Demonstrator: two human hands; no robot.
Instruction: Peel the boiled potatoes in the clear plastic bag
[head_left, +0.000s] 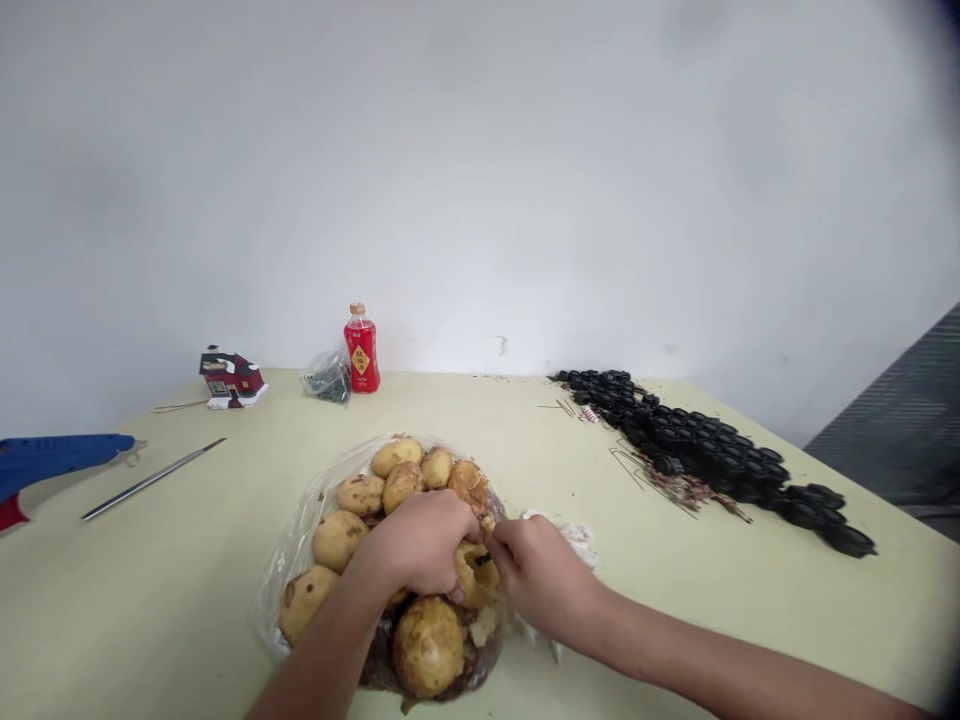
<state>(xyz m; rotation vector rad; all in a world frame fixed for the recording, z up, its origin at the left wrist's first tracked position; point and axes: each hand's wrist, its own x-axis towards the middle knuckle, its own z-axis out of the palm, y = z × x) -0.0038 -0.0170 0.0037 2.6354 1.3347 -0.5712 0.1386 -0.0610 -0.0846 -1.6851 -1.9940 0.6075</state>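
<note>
A clear plastic bag (pixel 281 580) holds several potatoes (pixel 429 645) and dark soil-like matter. My left hand (pixel 424 545) reaches over the bag, closed on the side of a hollowed potato (pixel 472 588) whose pale inside faces right. My right hand (pixel 544 570) is closed in a pinch at the potato's right edge. A small dark tool (pixel 484 560) shows between its fingers and the hollow; most of it is hidden. Behind my hands, a brown, rough-looking potato (pixel 469 483) sits at the bag's far edge. Crumpled white tissue (pixel 579 543) lies beyond my right hand.
At the left are a blue glue gun (pixel 64 455) and a thin metal rod-like tool (pixel 154 480). A small model house (pixel 232 382), a plastic bag (pixel 328 378) and a red bottle (pixel 362 350) stand near the wall. Black round pieces (pixel 697 450) and thin wires (pixel 634 465) lie right.
</note>
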